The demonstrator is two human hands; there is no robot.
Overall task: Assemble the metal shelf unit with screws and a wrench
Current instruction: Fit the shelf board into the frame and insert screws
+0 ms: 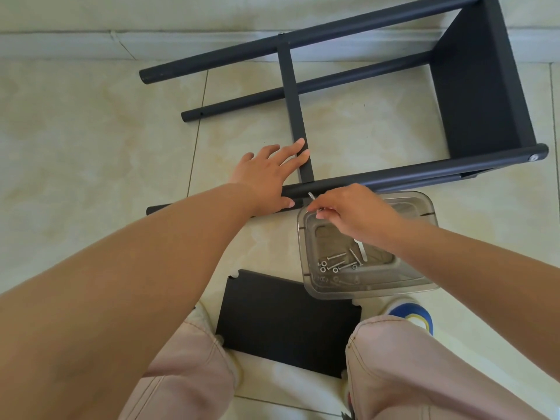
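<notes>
Two knees in pale pink trousers [424,368] fill the bottom of the view, with a shoe with blue and yellow [412,313] beside the right one. Between the knees a loose black shelf panel [285,319] lies flat on the tiled floor [91,140], its near corners hidden by the legs. A clear plastic tray [363,283] overlaps its far right corner and holds several screws [338,263] lying at mixed angles; a pale strip among them is too unclear to name.

The metal shelf unit [472,95] lies on its side on the floor, long axis running from lower left to upper right. Its dark tubular legs point their free ends to the left, and the closed shelf end sits at the right, cut off by the top edge. A flat crossbar [292,98] runs across the tubes.

The left hand [269,174] rests with fingers spread and straight, fingertips on the crossbar, thumb against the nearest tube [409,174]. The right hand [354,213] hovers over the tray's far rim, its grip pinched on a small silver piece [313,200] that points up toward that tube; whether it is a screw or a wrench cannot be told.
</notes>
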